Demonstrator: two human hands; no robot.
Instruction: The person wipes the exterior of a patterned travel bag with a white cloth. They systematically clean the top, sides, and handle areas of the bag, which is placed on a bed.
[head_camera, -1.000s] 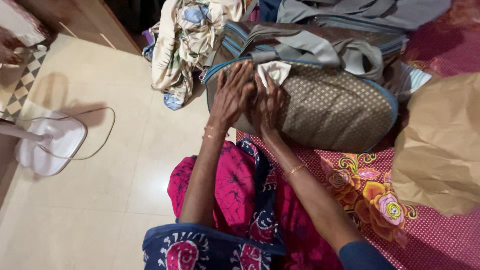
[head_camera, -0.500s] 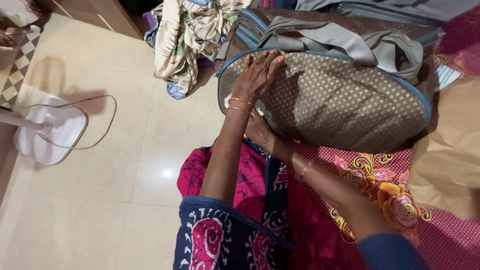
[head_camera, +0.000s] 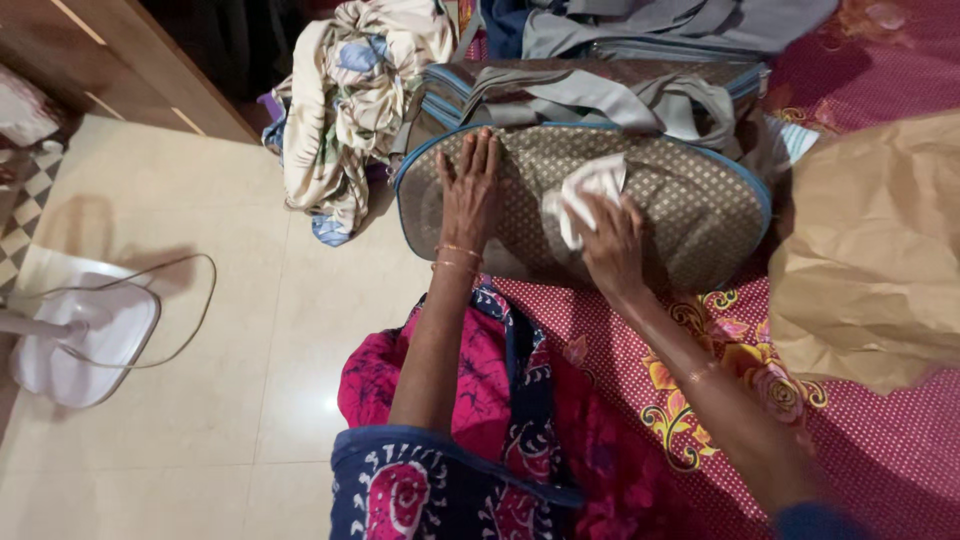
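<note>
1. The left hand (head_camera: 470, 190) lies flat on the brown bag (head_camera: 690, 215). Its fingers are straight and a little spread, and the palm presses down on the left end of the bag. It grips nothing.
2. Two thin gold bangles (head_camera: 455, 258) sit on the left wrist.
3. The right hand (head_camera: 612, 245) is curled around a white cloth (head_camera: 585, 195). The fingers are bent and closed on the cloth, and the cloth pokes out above the hand.
4. The cloth touches the top of the brown bag, near its middle. The right hand rests on the bag too.
5. The brown bag has a pattern of small pale squares and a blue edge. It lies on its side on the bed (head_camera: 880, 450), right in front of the person, with its left end sticking out past the edge of the bed.
6. The bed has a red cover with tiny white dots and big yellow and pink flowers.
7. Grey straps (head_camera: 600, 95) lie across the back of the bag.
8. A crumpled flowery sheet (head_camera: 350, 100) hangs in a heap just left of the bag.
9. A big piece of brown paper (head_camera: 870, 260) lies on the bed to the right of the bag, close to it.
10. On the pale tile floor (head_camera: 200, 420), far to the left, stands a white fan base (head_camera: 85, 335) with a thin cord looping around it.
11. The person's pink and blue dress (head_camera: 470, 440) shows at the bottom, between the two arms.
</note>
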